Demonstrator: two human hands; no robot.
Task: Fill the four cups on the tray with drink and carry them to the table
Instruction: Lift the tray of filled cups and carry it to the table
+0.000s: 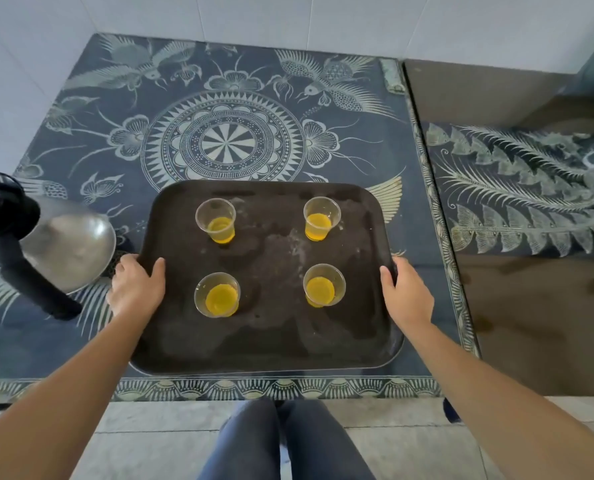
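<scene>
legs (285, 445) below | left hand (136, 289), right hand (406, 292) grip tray (271, 341) | four cups (216, 220) filled

- A counter covered by a dark blue cloth (81, 341) printed with pale birds, flowers and a round medallion.
- On the cloth, near the front edge, a dark brown tray (271, 344).
- Just left of the tray, a metal jug (70, 251) with a black handle.
- To the right, a second patterned cloth (517, 202) on a bare brown surface (537, 323).
</scene>
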